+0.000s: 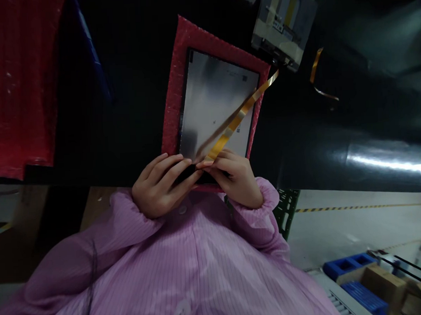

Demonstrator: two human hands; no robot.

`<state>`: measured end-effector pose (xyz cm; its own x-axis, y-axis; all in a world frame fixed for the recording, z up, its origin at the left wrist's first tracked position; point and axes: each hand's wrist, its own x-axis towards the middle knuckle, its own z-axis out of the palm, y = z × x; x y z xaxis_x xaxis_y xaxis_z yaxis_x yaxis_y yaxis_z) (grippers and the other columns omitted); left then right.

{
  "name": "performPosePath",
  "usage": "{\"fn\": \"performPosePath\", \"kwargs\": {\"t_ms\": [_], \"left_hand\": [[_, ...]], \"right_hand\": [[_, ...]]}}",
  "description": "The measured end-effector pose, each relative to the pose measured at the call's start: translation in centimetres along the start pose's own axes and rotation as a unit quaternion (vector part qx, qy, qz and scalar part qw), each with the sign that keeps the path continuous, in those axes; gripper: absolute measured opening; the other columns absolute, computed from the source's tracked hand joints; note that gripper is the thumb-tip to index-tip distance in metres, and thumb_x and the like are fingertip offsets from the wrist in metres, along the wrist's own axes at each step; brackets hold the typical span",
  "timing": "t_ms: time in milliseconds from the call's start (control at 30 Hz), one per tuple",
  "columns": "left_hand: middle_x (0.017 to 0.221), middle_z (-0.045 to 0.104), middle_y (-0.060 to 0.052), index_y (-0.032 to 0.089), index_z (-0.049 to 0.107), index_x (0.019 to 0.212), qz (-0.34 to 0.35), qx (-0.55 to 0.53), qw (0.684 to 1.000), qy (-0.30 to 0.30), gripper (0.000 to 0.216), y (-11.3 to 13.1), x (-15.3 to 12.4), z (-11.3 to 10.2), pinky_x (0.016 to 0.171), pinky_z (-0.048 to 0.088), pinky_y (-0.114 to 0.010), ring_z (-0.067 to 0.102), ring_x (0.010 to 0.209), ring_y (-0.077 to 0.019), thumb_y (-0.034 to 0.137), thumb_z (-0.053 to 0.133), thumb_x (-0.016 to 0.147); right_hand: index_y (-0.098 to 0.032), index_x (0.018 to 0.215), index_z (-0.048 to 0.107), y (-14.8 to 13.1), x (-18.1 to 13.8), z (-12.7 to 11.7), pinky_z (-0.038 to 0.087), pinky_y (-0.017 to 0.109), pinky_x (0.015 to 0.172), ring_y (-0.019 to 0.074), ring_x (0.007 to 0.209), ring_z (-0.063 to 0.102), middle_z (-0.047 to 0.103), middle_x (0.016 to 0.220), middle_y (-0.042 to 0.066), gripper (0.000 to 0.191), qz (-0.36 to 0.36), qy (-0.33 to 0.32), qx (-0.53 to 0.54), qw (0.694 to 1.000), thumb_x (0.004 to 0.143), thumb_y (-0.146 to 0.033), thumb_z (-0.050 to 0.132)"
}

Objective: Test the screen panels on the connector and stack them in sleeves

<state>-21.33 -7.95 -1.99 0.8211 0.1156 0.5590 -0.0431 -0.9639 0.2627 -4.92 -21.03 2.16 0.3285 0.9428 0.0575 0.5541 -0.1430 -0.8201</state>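
A flat display panel [218,100], silver backed with a dark border, lies on a sheet of red bubble wrap [172,96]. My right hand [234,175] pinches the near end of a gold ribbon cable [235,121] at the panel's lower edge. From there the cable slants up and right across the panel, its far end beside a grey box-like fixture [284,24]. My left hand [164,185] rests on the panel's lower left edge, fingers stretched and apart. One of its fingertips meets the right fingers by the cable end. The joint under the fingertips is hidden.
More red bubble wrap [19,83] lies left on the black table [133,110], with a blue strip-like object [92,51] beside it. A short gold strip [317,67] lies right of the fixture. Below right are blue crates [350,263] and cardboard boxes [382,280].
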Motion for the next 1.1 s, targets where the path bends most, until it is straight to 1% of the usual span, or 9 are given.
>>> {"fn": "performPosePath", "kwargs": {"t_ms": [233,333,433,500,600,733,833,967,1100], "left_hand": [[0.112,0.071,-0.006,0.025,0.066,0.122,-0.019,-0.017,1.000,-0.017,0.043,0.1,-0.3,0.0,0.103,0.051,-0.040,0.063,0.111,-0.0229,0.031,0.074,0.080],[0.116,0.070,-0.004,0.029,0.064,0.123,-0.040,-0.041,0.998,-0.037,0.042,0.1,-0.3,-0.1,0.103,0.050,-0.040,0.064,0.111,-0.0228,0.031,0.072,0.082],[0.120,0.068,-0.005,0.028,0.057,0.130,-0.092,-0.090,0.991,-0.043,0.048,0.1,-0.1,-0.4,0.100,0.051,-0.038,0.064,0.112,-0.0227,0.033,0.069,0.084],[0.122,0.067,-0.009,0.024,0.050,0.134,-0.142,-0.114,0.983,-0.037,0.056,0.2,0.1,-0.6,0.099,0.052,-0.038,0.063,0.114,-0.0239,0.034,0.070,0.083],[0.129,0.062,-0.013,0.019,0.041,0.139,-0.191,-0.126,0.972,-0.049,0.068,0.6,0.5,-1.0,0.102,0.050,-0.041,0.058,0.121,-0.0267,0.038,0.072,0.081],[0.137,0.056,-0.016,0.016,0.038,0.142,-0.246,-0.141,0.957,-0.064,0.067,1.5,1.5,-1.8,0.108,0.046,-0.044,0.053,0.129,-0.0274,0.037,0.066,0.085],[0.135,0.056,-0.014,0.017,0.043,0.138,-0.321,-0.200,0.924,-0.061,0.058,1.8,2.4,-2.5,0.108,0.047,-0.046,0.055,0.127,-0.0270,0.035,0.063,0.087],[0.128,0.059,-0.011,0.021,0.051,0.127,-0.411,-0.372,0.832,-0.003,0.042,0.9,3.2,-3.1,0.104,0.052,-0.045,0.062,0.117,-0.0240,0.033,0.062,0.088],[0.123,0.064,-0.008,0.023,0.055,0.121,-0.424,-0.475,0.768,0.075,0.034,1.1,3.6,-3.6,0.109,0.048,-0.046,0.062,0.118,-0.0229,0.026,0.061,0.088]], "right_hand": [[-0.018,0.106,0.067,-0.2,-0.2,0.2,0.053,0.032,0.086,0.0175,0.096,0.065,0.070,0.099,0.006,0.016,0.024,0.014,-0.019,0.999,0.096,-0.016,0.055],[-0.020,0.118,0.063,-0.9,-1.0,0.1,0.054,0.033,0.084,0.0176,0.093,0.064,0.068,0.098,0.005,0.025,0.077,0.095,-0.018,0.992,0.097,-0.018,0.051],[-0.022,0.121,0.063,-1.6,-2.2,0.0,0.053,0.040,0.091,0.0219,0.103,0.060,0.065,0.106,0.008,0.028,0.129,0.182,-0.092,0.971,0.096,-0.022,0.053],[-0.021,0.132,0.056,-1.9,-2.9,0.2,0.047,0.049,0.102,0.0278,0.120,0.052,0.059,0.124,0.013,0.040,0.125,0.153,-0.158,0.967,0.093,-0.032,0.059],[-0.017,0.149,0.033,-1.9,-3.8,0.9,0.032,0.059,0.114,0.0354,0.143,0.028,0.035,0.151,0.020,0.072,0.100,0.049,-0.223,0.968,0.090,-0.048,0.061],[-0.015,0.154,0.018,-1.8,-4.1,2.3,0.026,0.062,0.116,0.0373,0.149,0.012,0.020,0.158,0.023,0.084,0.103,0.023,-0.264,0.959,0.091,-0.054,0.057],[-0.012,0.154,0.018,-1.6,-4.0,2.7,0.028,0.059,0.117,0.0362,0.150,0.012,0.023,0.158,0.024,0.087,0.099,0.034,-0.271,0.957,0.090,-0.054,0.058],[-0.012,0.154,0.021,-1.5,-4.0,2.9,0.031,0.061,0.115,0.0380,0.149,0.014,0.024,0.157,0.024,0.092,0.097,0.047,-0.281,0.954,0.085,-0.057,0.063],[-0.011,0.152,0.025,-1.5,-3.9,3.3,0.034,0.061,0.113,0.0382,0.148,0.019,0.028,0.156,0.024,0.088,0.083,0.101,-0.278,0.952,0.085,-0.049,0.066]]}}
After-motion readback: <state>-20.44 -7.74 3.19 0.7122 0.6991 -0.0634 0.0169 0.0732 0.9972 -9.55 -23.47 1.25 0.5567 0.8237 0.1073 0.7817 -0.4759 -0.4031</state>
